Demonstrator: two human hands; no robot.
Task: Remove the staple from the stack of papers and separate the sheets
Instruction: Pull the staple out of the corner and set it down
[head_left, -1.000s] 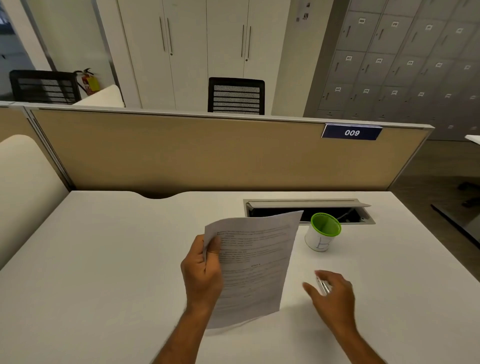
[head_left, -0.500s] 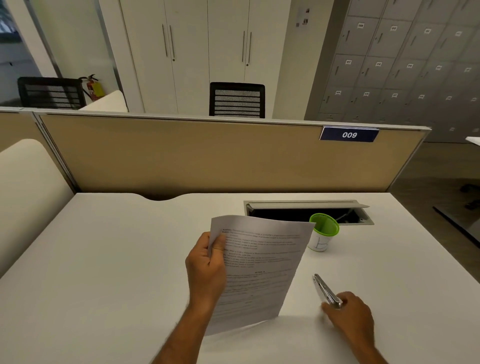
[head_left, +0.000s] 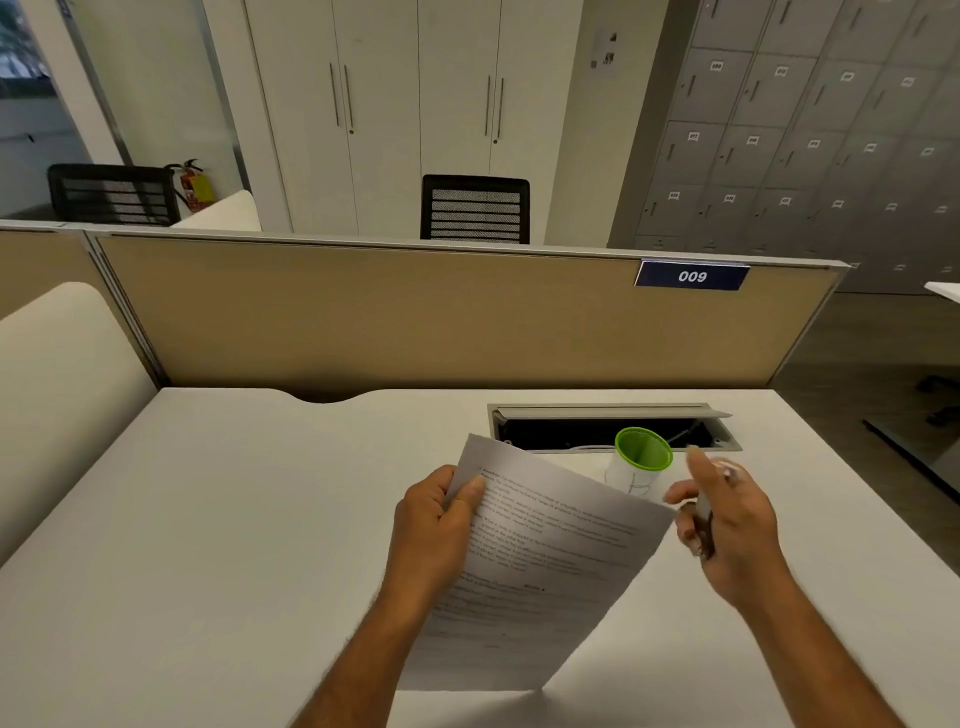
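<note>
White desk (head_left: 218, 519) in an office cubicle, beige partition behind, open cable tray at the far edge. Landmark for all places: green-rimmed cup (head_left: 643, 457), standing just in front of that tray.

Stack of papers (head_left: 545, 561) held up off the desk, left of the cup and nearer to the camera, tilted, its far right edge overlapping the cup's lower left side in the view. Left hand (head_left: 436, 530) closed on the upper left corner, thumb on top, fingers behind. Staple itself too small to make out; probably under or near that thumb.

Right hand (head_left: 727, 525) now raised, just right of the cup and beside the paper's right edge, closed loosely around a slim metal tool (head_left: 704, 525), index finger extended, image blurred from motion. Half a second ago same hand low on the desk, only reaching the tool lying there. Meaning for the task: tool picked up, staple not yet touched, sheets not yet separated. Next, probably, bringing the tool across to the pinned corner.
</note>
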